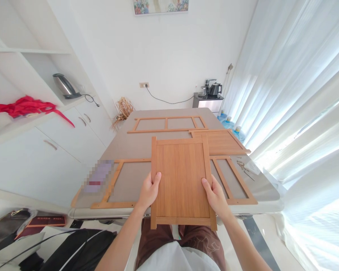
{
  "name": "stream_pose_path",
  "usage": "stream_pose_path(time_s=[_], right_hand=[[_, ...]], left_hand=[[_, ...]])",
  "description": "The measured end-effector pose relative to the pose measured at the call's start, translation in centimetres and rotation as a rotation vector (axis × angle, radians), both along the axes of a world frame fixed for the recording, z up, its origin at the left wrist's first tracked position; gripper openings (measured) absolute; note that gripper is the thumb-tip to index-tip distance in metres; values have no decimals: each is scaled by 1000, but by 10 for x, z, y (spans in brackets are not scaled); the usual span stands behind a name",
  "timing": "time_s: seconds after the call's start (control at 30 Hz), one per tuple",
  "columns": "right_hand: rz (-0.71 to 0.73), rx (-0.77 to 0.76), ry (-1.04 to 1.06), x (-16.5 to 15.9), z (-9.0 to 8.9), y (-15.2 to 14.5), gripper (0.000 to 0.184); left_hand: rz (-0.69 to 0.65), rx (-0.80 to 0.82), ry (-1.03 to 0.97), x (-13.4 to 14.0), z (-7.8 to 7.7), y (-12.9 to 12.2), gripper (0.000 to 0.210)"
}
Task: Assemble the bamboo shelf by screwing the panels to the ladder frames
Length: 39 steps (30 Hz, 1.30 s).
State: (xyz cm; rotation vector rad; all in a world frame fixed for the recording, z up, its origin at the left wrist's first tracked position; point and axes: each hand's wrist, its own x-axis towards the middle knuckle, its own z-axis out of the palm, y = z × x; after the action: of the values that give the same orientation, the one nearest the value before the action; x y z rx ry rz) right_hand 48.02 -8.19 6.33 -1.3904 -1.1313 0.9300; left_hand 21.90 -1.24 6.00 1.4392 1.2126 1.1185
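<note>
A wooden shelf panel (182, 178) with raised side rails is held up in front of me, over the table's near edge. My left hand (151, 190) grips its left rail, thumb on the front face. On the opposite rail, my right hand (214, 192) is closed the same way. Behind the panel lies a wooden side frame (124, 205), its middle hidden. Another side frame (155, 130) rests farther back on the table. To its right is a second wooden panel (220, 142), lying flat.
Screws and a hex key (249, 175) lie by a plastic bag (252, 168) on the table's (121, 145) right side. A blurred paper (98, 176) is at the left. White cabinets (59, 146) stand left, curtains (293, 94) right, water bottles (238, 133) beyond the table.
</note>
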Motion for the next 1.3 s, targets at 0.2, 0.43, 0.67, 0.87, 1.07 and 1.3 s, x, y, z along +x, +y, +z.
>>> stream_pose_path(time_s=[0.2,0.43,0.67,0.87,1.07,1.3], right_hand=[[-10,41,-8,2,10,-13,51],[-56,40,-52,3,19,-25,53],[-95,43,-55,-3,23,-26,55],[-68,-6,-43,1,23,-27,55],[-5,-4,29,-1,34,-29,54],[347,103,459,5,53,-18,70]], left_hand=[[55,91,14,-5,9,-16,47],[66,120,16,-7,31,-27,46],[47,55,-30,-5,36,-25,47],[35,-1,-90,-3,36,-26,52],[60,-78,-220,-3,30,-21,53],[41,-408,-498,5,21,12,52]])
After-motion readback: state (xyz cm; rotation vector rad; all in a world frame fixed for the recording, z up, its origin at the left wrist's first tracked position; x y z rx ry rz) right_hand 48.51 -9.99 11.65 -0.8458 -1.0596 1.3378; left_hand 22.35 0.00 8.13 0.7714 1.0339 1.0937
